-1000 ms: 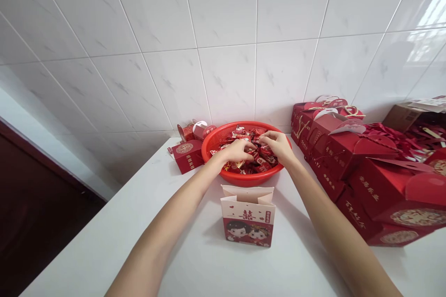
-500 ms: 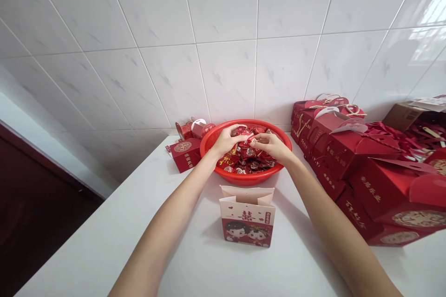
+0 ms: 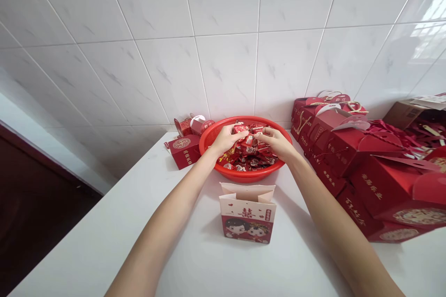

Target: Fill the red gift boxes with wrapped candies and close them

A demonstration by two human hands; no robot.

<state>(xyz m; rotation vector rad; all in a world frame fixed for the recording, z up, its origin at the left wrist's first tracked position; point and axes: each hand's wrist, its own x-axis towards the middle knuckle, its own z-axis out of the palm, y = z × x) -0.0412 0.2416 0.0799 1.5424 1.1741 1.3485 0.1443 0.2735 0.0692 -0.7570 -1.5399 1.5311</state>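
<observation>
Both hands are over a red plastic basket filled with wrapped candies. My left hand is closed at the left side of the pile, with a red-wrapped candy between thumb and fingers. On the right side, my right hand has its thumb and fingertips pinched on a red and white wrapped candy. In front of the basket stands a small paper gift box, its top open, with two cartoon figures printed on the front. Its inside is mostly hidden.
Red gift boxes with rope handles are stacked along the right side. Smaller red boxes sit left of the basket. A brown carton is at the far right. A tiled wall backs the white table.
My hands have drawn slightly apart over the basket. A red candy now shows more clearly in my left fingers. The view has shifted slightly; the gift box stands in place.
</observation>
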